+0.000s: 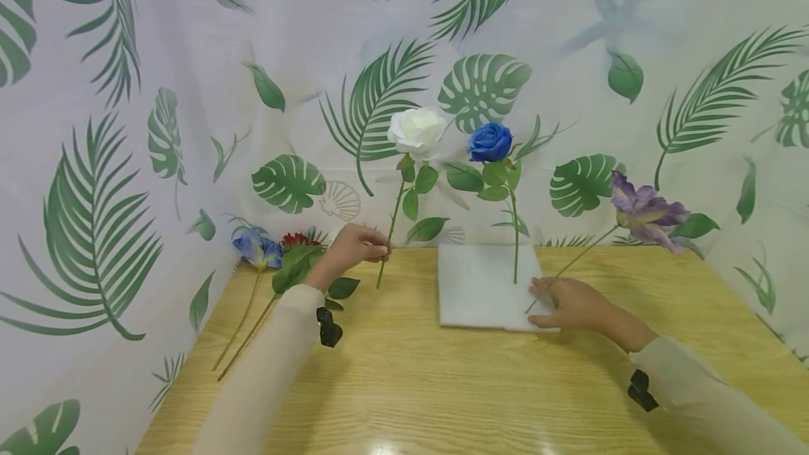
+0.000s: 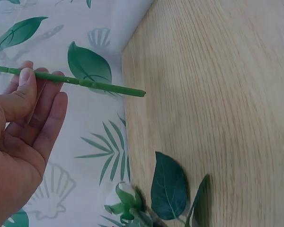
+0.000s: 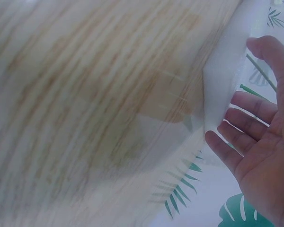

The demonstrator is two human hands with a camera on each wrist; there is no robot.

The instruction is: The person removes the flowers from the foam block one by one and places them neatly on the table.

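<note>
My left hand (image 1: 355, 253) pinches the green stem of a white rose (image 1: 417, 133), held upright above the table, left of a white foam block (image 1: 483, 290). In the left wrist view, thumb and fingertips of the hand (image 2: 26, 118) hold the stem (image 2: 94, 85), its cut end free. A blue rose (image 1: 490, 142) stands upright in the block; a purple flower (image 1: 647, 213) leans right from the block's right side. My right hand (image 1: 571, 306) rests against that side, thumb and fingers spread. In the right wrist view, the hand's (image 3: 265, 142) fingertips touch the foam edge (image 3: 222, 71).
On the left of the wooden table (image 1: 404, 385) lie a light-blue flower (image 1: 258, 250), a red flower (image 1: 298, 239) and a stem with green leaves (image 1: 293, 269), partly behind the left forearm. A leaf-patterned cloth (image 1: 379, 20) hangs behind and at the sides.
</note>
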